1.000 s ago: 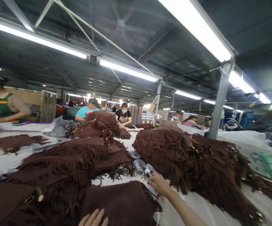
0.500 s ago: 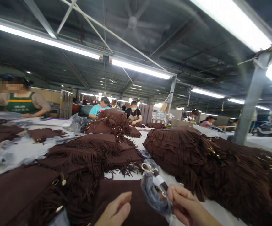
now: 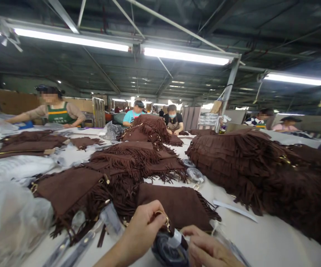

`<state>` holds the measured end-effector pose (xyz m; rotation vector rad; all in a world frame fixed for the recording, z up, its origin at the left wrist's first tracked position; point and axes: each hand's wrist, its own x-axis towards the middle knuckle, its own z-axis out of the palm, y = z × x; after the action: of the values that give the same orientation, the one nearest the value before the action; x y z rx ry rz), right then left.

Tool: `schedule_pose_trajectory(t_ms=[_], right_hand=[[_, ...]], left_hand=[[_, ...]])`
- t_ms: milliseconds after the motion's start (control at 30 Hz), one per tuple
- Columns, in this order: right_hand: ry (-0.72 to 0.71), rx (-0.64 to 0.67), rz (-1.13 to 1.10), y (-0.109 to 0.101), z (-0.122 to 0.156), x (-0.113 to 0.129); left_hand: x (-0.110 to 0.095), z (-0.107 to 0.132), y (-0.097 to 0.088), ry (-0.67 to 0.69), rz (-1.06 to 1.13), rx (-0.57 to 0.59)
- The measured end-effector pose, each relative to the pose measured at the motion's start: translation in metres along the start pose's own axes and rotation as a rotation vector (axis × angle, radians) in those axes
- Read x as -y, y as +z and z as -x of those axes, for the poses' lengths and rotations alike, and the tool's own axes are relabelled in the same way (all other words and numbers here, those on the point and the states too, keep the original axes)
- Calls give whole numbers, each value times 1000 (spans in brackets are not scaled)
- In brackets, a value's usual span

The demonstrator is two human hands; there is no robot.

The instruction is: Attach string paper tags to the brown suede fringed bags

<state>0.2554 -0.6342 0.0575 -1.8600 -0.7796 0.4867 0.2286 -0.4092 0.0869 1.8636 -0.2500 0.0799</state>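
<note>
— What lies at the far left of the surface (image 3: 274, 237)?
— Clear plastic bags (image 3: 7, 218) heaped near the edge, and beyond them a person in a green apron (image 3: 56, 113) bending over flat brown pieces.

— And in the middle?
— Brown fringed bags (image 3: 132, 159) in a spread pile, one flat brown bag (image 3: 177, 204) nearest. Just in front of it, at the near edge, the left hand (image 3: 141, 233) pinches a gold clasp (image 3: 166, 222) between thumb and fingers, its grip closed on the metal.

— What is the clasp fixed to?
— A plastic-wrapped strap bundle (image 3: 170, 252), low centre, held from the right by the right hand (image 3: 207, 250), fingers curled against it.

— Further right?
— A tall heap of fringed bags (image 3: 260, 167), with more people seated behind.
</note>
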Motion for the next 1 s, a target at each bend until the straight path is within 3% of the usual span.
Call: schedule_pose_trajectory(t_ms=[100, 233, 433, 700, 800, 900, 1000], right_hand=[[-39, -102, 337, -9, 1, 26], [-69, -72, 664, -15, 2, 54], [-82, 8, 864, -16, -2, 64], [-79, 37, 809, -7, -7, 58], [-59, 35, 704, -8, -1, 53], [-12, -85, 518, -10, 7, 47], [12, -167, 322, -9, 11, 43]], left_hand=[[-4, 1, 5, -48, 81, 47], [-3, 1, 10, -13, 64, 62], [-4, 2, 11, 39, 7, 96], [-1, 3, 19, 105, -60, 209], [0, 3, 16, 331, -284, 220], [-6, 6, 15, 595, -639, 173], [-14, 8, 19, 740, -733, 143]])
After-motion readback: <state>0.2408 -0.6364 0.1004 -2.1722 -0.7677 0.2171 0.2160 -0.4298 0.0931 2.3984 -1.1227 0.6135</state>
